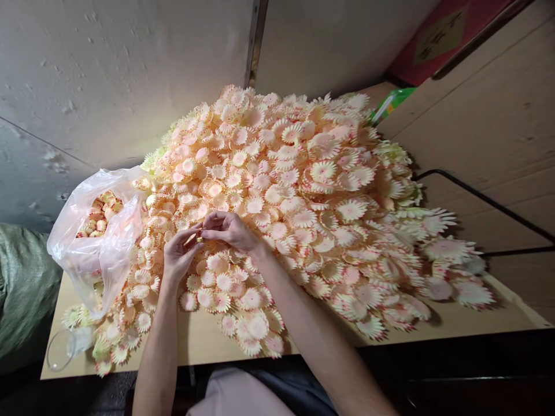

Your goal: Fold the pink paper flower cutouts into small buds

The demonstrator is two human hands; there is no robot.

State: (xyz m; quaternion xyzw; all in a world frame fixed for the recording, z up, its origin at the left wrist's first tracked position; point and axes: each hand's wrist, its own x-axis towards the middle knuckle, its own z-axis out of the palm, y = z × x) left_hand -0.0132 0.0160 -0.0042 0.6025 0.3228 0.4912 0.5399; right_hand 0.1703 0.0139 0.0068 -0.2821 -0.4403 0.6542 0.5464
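Note:
Both my hands meet over the front left of a big heap of pale pink and cream artificial flower petal pieces (pixel 286 173) with notched, red-tipped edges. Between the fingertips is a small yellowish, red-edged flower piece (pixel 200 236), mostly covered by the fingers. My left hand (pixel 178 253) pinches it from the left, thumb and fingers together. From the right, my right hand (pixel 229 231) closes its thumb and index finger on the same piece. Left of the hands, a clear plastic bag (pixel 117 260) holds several small curled yellow-and-red flower pieces (pixel 102 212).
The heap covers most of the wooden table (pixel 195 341). A clear round cup or lid (pixel 60 350) lies at the front left corner, and a green woven sack (pixel 26 294) stands beyond it. Cardboard (pixel 489 150) and a black bar (pixel 485 199) border the right side.

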